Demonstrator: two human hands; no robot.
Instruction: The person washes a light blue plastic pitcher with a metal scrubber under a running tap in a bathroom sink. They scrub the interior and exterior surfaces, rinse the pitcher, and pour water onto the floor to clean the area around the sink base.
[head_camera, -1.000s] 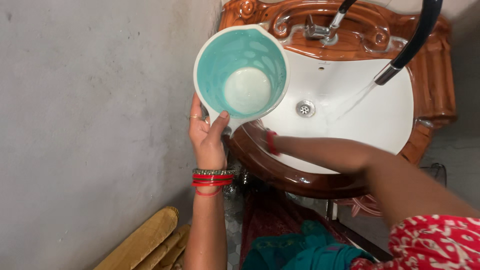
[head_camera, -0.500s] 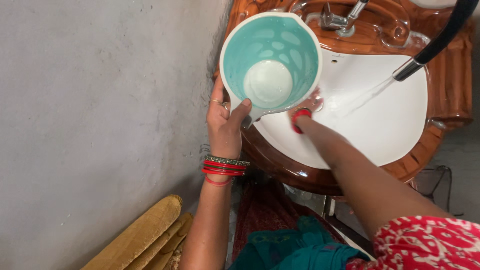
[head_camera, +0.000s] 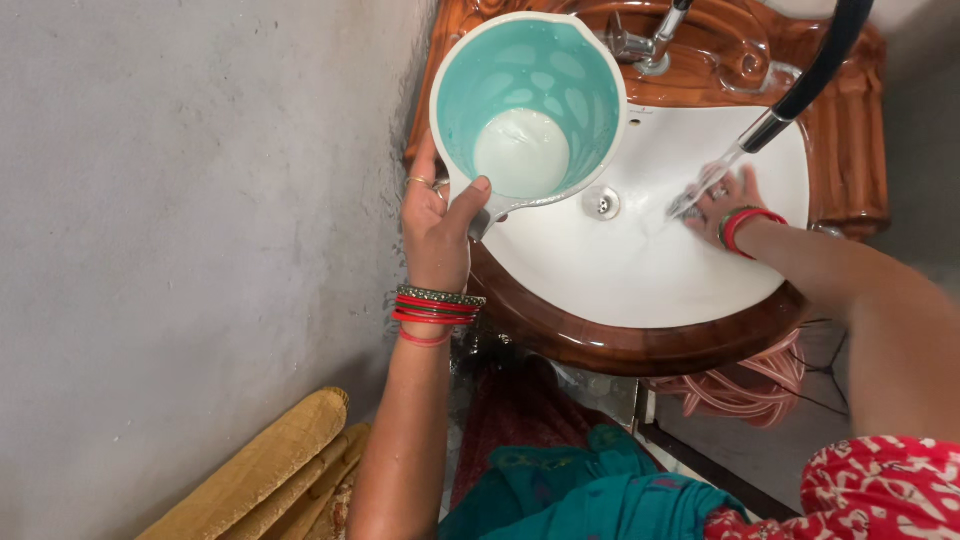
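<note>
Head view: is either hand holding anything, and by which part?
The left hand holds the teal-lined white plastic jug by its handle at the rim. The right hand holds nothing, lying open under the water stream.

The white basin (head_camera: 640, 270) has open room in its middle and near part, around the drain (head_camera: 601, 203); a hand can pass there. On the left side the teal jug (head_camera: 530, 105), held by the left hand (head_camera: 437, 225), covers the left rim and part of the tap (head_camera: 640, 45) behind it. On the right, the black hose (head_camera: 815, 70) comes down slanted over the bowl, and the right hand (head_camera: 725, 200) is under its water stream, so this side is blocked. The brown wooden surround (head_camera: 620, 345) closes the basin at the front. The grey wall (head_camera: 200, 230) stands close on the left, with rolled straw mats (head_camera: 265, 470) leaning low against it.
</note>
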